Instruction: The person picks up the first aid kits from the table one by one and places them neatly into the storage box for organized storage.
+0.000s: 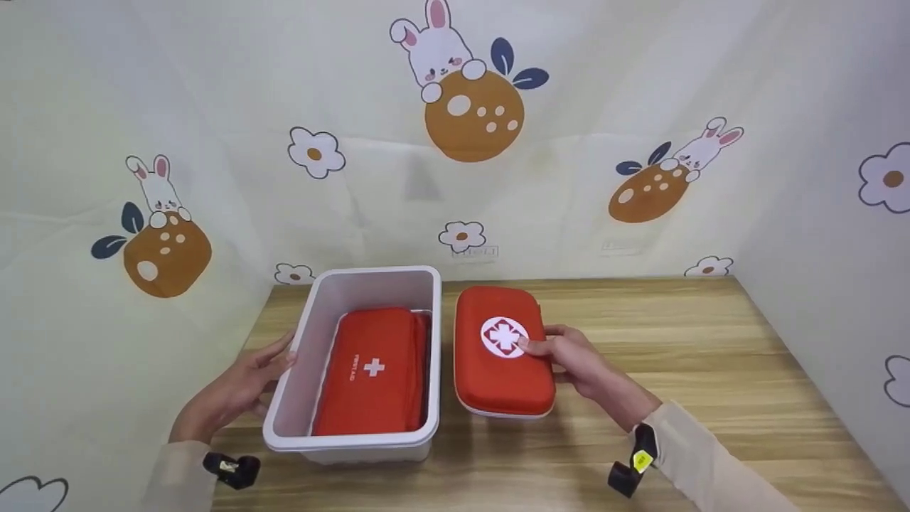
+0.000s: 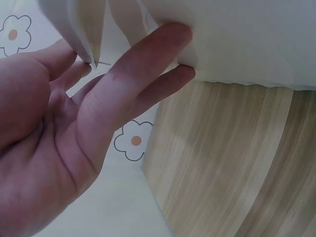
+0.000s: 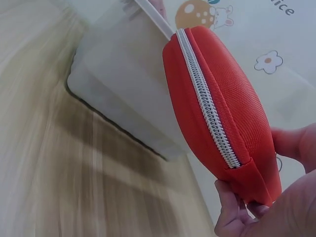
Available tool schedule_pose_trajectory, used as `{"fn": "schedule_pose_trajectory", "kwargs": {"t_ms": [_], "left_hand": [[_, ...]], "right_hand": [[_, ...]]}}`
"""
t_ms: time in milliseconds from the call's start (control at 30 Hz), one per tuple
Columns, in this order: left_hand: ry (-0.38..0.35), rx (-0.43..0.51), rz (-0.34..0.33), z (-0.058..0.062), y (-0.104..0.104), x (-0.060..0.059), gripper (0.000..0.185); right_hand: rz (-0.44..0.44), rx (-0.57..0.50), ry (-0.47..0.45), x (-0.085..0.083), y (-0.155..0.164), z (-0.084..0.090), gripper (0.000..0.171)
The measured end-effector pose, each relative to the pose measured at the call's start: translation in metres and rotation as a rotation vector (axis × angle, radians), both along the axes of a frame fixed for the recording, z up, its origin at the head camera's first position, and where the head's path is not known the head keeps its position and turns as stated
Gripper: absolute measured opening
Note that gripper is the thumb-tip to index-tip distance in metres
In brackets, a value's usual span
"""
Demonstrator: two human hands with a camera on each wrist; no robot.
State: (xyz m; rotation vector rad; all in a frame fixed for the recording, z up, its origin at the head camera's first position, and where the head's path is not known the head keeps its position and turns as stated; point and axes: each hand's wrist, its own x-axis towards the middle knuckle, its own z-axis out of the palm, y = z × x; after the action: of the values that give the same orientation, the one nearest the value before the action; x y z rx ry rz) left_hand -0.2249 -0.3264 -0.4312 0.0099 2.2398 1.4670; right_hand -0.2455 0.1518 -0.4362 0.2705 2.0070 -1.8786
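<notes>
My right hand (image 1: 579,359) grips a red zippered first aid case (image 1: 501,384) by its right edge, thumb on top beside the round white cross emblem. In the right wrist view the case's silver zipper (image 3: 210,108) is closed, and the case is held up above the tabletop. At the left, my left hand (image 1: 238,391) holds the rim of a white plastic bin (image 1: 355,442), thumb at the rim; in the left wrist view, fingers (image 2: 143,64) lie against its outer wall. Inside the bin lies a flat red first aid pouch (image 1: 362,405) with a white cross.
The wood-grain table (image 1: 661,327) extends to the right of the case. A pale curtain (image 1: 569,85) printed with rabbits, oranges and flowers encloses the back and sides. Each wrist wears a black strap, one of them the right wrist strap (image 1: 633,466).
</notes>
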Motion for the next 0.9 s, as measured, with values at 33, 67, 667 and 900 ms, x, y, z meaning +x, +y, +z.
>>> {"fn": "schedule_pose_trajectory", "kwargs": {"t_ms": [33,67,667,900], "left_hand": [[0.001,-0.003,0.003,0.000,0.000,0.000,0.074],[0.002,-0.007,0.005,-0.001,0.001,0.000,0.074],[0.010,-0.032,0.004,-0.002,0.000,-0.001,0.073],[0.007,-0.035,0.011,-0.001,0.001,-0.001,0.072]], "right_hand": [[0.002,-0.004,0.001,0.001,-0.001,0.001,0.074],[0.005,-0.009,0.002,0.002,-0.002,0.002,0.073],[0.063,-0.044,0.008,0.007,-0.028,0.027,0.072],[0.073,-0.054,0.014,0.003,-0.042,0.033,0.070]]}}
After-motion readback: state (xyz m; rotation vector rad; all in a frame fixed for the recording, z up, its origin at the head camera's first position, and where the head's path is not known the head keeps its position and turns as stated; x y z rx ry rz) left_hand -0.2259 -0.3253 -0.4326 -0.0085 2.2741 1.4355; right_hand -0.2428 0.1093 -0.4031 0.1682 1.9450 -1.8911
